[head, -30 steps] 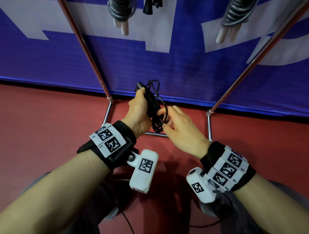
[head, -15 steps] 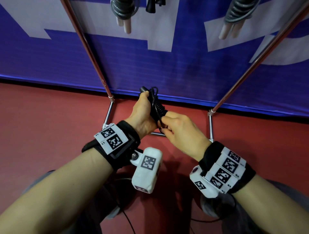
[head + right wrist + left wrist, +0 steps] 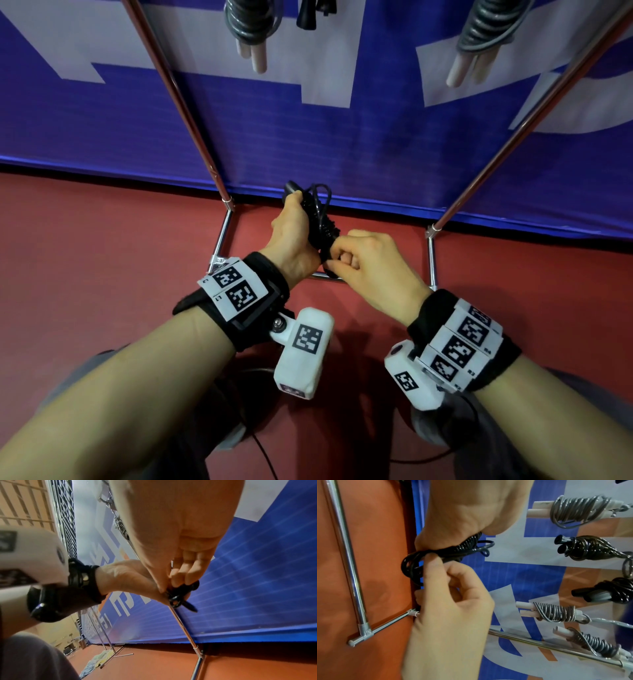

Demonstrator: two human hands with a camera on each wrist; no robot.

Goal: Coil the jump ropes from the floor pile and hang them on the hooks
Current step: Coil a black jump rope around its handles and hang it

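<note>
1. My left hand [image 3: 295,236] is clenched round the black plastic handles and wound cord of a black jump rope [image 3: 322,222], held in the air just in front of the lower bar of the chrome tube rack [image 3: 224,228], above the red floor [image 3: 102,257].
2. My right hand [image 3: 368,265] pinches the loose loops at the near end of that bundle; in the left wrist view the thumb and forefinger [image 3: 433,562] squeeze the black loops [image 3: 411,566] together, the other fingers curled beside them.
3. I judge the coiling nearly finished: most of the cord is already wrapped tight round the handles, and only the last loops want tucking or securing.
4. Hanging this rope is still to do. It is nowhere near a hook.
5. Up on the rack, several ropes hang already coiled: grey cords on white handles [image 3: 578,511], and dark cords on black handles [image 3: 590,549], further up the rack from my hands.
6. I cannot see the floor pile in any view, so I cannot tell how many ropes remain.
7. Behind the rack stands a blue and white printed banner [image 3: 376,144].
8. In the way, as I judge it: the rack's slanted chrome poles flank my hands, and the hung bundles crowd the rack, so I must find a free hook, which I cannot make out from here.
</note>
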